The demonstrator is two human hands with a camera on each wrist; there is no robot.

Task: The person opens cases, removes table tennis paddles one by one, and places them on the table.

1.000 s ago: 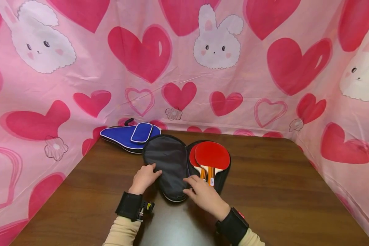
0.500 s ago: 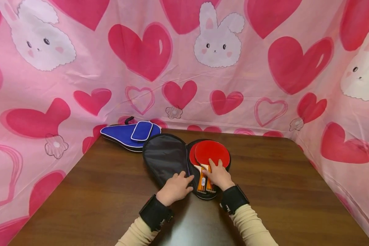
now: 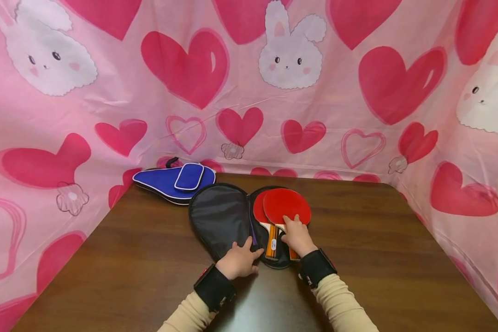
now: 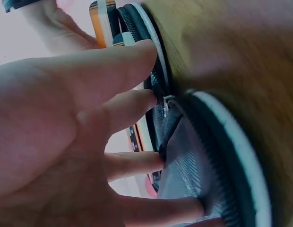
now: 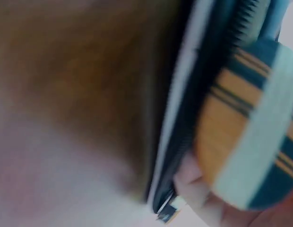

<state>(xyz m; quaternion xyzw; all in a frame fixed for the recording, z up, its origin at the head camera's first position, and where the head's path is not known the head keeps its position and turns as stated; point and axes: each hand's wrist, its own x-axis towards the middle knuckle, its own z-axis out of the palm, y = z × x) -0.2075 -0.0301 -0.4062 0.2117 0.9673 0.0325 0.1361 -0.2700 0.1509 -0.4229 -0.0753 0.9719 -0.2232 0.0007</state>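
A black zippered paddle case lies unfolded, its bare left half (image 3: 220, 216) flat on the table. Two red table tennis paddles rest in the right half. The upper paddle (image 3: 288, 203) overlaps the lower paddle (image 3: 259, 210), whose striped handle (image 3: 272, 242) shows beside it. My right hand (image 3: 298, 236) grips the upper paddle's handle, two fingers reaching onto the red face; in the right wrist view the striped handle butt (image 5: 250, 127) shows with fingers behind it. My left hand (image 3: 237, 262) spreads its fingers over the case's near edge by the fold, fingertips at the zipper in the left wrist view.
A blue paddle case (image 3: 157, 180) with white piping and a small pocket lies at the back left, close to the black case. The brown wooden table (image 3: 377, 258) extends to both sides. A pink heart-and-rabbit cloth (image 3: 336, 101) hangs round the back and sides.
My left hand has moved right from the case's left half to near the fold. My right hand has gone from the fold to the upper paddle, whose handle has swung right.
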